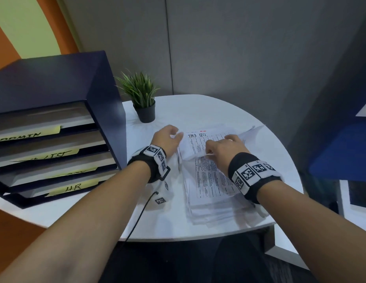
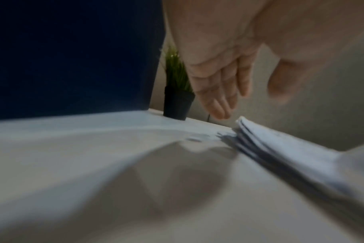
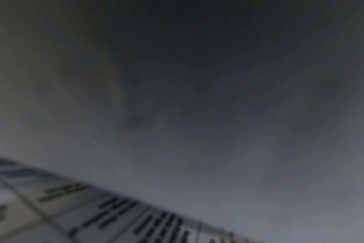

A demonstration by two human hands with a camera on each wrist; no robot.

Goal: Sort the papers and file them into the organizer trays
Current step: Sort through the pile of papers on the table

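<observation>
A stack of printed papers [image 1: 214, 193] lies on the white round table [image 1: 219, 111]. Its top sheet [image 1: 196, 144], headed with a handwritten task-list title, is bunched up into a fold. My right hand [image 1: 223, 150] lies on that sheet and pinches the fold with curled fingers and thumb. My left hand [image 1: 167, 137] sits at the sheet's far left corner; in the left wrist view its fingers [image 2: 218, 98] are straight, just above the stack's corner [image 2: 280, 148]. The dark blue organizer [image 1: 55, 82] stands at left with yellow-labelled trays. The right wrist view is dark, showing only blurred print [image 3: 114, 213].
A small potted plant [image 1: 143, 99] stands behind the left hand, beside the organizer's side wall [image 2: 73, 57]. A black cable [image 1: 141, 211] runs over the table's front edge, near small square markers [image 1: 160, 200]. Grey partition walls close the back; a blue surface [image 1: 341, 148] is at right.
</observation>
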